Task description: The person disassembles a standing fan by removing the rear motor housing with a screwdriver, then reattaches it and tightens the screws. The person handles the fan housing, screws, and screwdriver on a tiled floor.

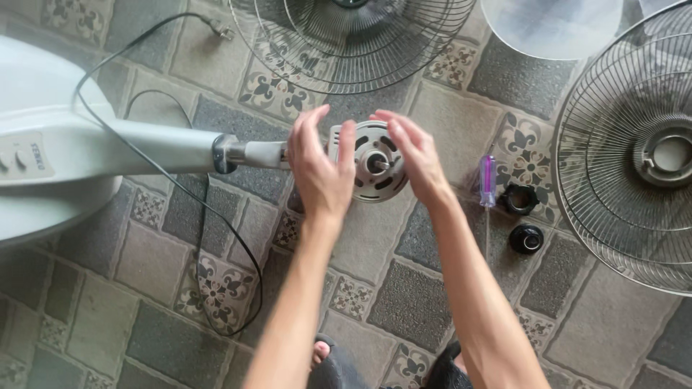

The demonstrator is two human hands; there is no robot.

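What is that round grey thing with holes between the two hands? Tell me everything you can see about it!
It is the fan motor, a round housing that looks like grey metal, with curved slots around its face and a short shaft poking out of the middle. It sits at the end of the fan's grey pole, which lies sideways over the patterned floor tiles. Its blade and grilles are off. The left hand covers its left edge and the right hand is at its right edge, both open with fingers spread.

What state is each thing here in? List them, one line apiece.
Fan motor: bare, shaft exposed, lying sideways on its pole.
Left hand: open, at the motor's side.
Right hand: open, at the motor's other side.
Front grille: off, flat on the floor.
Screwdriver: lying on the tiles.
Two black nuts: removed, loose.
Power cord: unplugged.
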